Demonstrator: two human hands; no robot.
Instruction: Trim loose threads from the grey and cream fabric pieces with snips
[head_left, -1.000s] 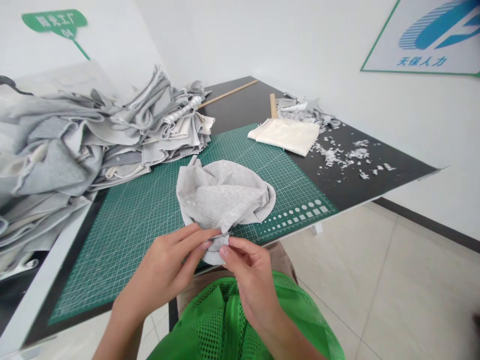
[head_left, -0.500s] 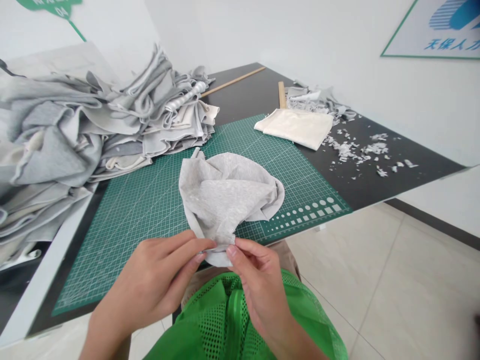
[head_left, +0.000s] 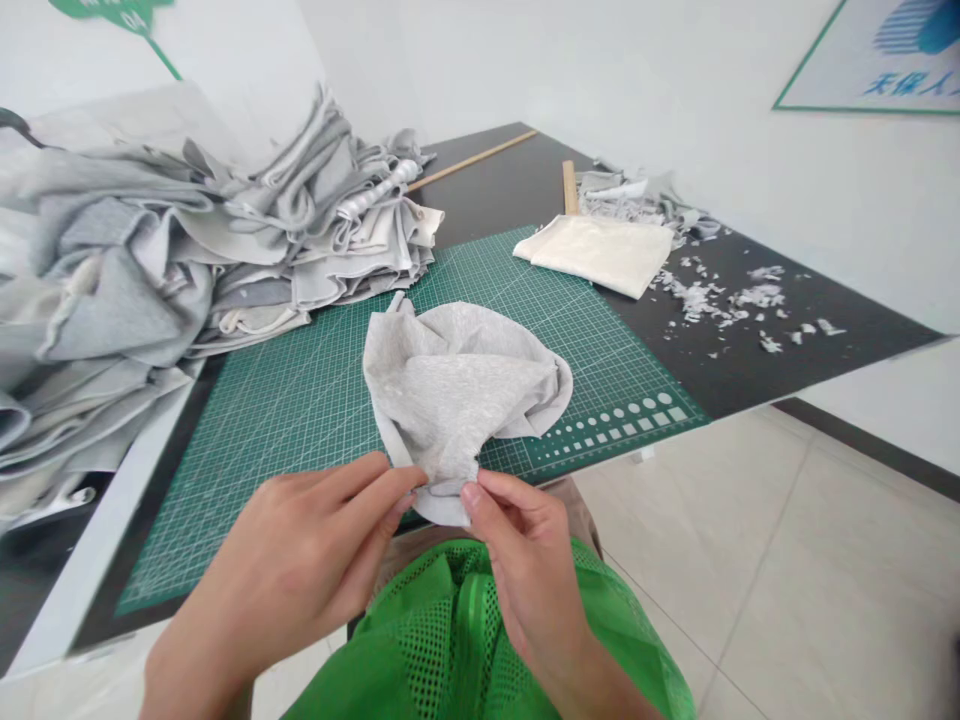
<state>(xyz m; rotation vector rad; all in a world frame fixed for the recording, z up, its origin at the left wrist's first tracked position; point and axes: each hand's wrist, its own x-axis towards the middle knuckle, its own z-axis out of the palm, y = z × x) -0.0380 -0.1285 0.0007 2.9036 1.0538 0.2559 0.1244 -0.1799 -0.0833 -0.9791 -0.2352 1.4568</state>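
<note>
A light grey piece of fabric lies crumpled over the front edge of the green cutting mat, its near end lifted toward me. My left hand pinches the left side of that near end between thumb and fingers. On the right side of the same end, my right hand is closed in a pinch close to a ragged cut edge. A short stretch of folded fabric shows between the two hands. The fingertips partly cover the edge they hold.
Piled grey and cream fabric pieces fill the table's left side. A folded cream cloth overlaps the mat's back right. Beyond it are a wooden strip, fabric scraps and small shreds on the black table.
Both hands keep their pinch on the grey fabric. The left fingers have shifted slightly left, opening a little more of the fold to view. The camera view has moved slightly.
</note>
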